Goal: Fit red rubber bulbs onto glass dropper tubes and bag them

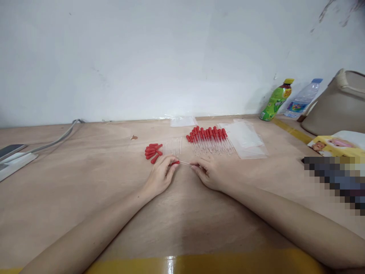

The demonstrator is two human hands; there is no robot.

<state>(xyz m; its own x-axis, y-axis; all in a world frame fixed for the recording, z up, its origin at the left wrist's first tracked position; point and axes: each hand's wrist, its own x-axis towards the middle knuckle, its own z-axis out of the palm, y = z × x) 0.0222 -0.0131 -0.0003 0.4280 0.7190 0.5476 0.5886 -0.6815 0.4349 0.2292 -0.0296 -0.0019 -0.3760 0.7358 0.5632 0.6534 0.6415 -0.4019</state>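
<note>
My left hand (161,174) is closed in a pinch round a red rubber bulb (175,162). From the bulb a thin clear dropper tube (184,163) runs to the right, its far end pinched between the fingertips of my right hand (207,172). Just beyond my left hand lies a small heap of loose red bulbs (151,151). Beside them several bare clear tubes (172,146) are laid in a row. Farther right, behind my right hand, is a bunch of droppers (209,139) with red bulbs on their tubes.
Clear plastic bags (246,139) lie right of the droppers. A green drink bottle (277,99), a water bottle (304,98) and a beige basket (336,102) stand at the back right. At the left are a cable (61,137) and a phone (11,150).
</note>
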